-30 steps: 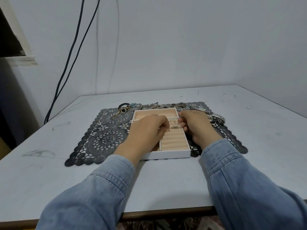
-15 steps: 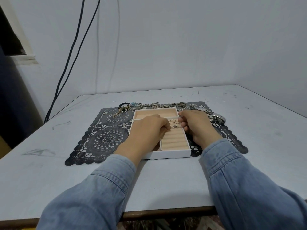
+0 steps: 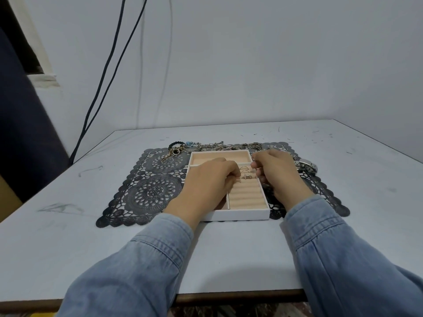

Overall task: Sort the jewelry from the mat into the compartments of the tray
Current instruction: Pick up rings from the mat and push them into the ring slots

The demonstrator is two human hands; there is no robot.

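Denim sleeves end in two curled hands over the white tray, its long axis running away from the person on the lace mat. The left hand touches rings standing in the right-side slots, with the right hand just beside. Whether either pinches one I cannot tell. Ring-seating seems to be the step; next, the chains and watch beyond need fetching.

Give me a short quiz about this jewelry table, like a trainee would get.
1. True or false: the watch lies in the tray.
2. The rings sit in: A) the far compartment; B) the ridged right compartment; C) the left compartment.
3. Fill in: the chains lie along the mat's ___ edge.
Key: 1 false, it lies on the mat; 2 B; 3 far.
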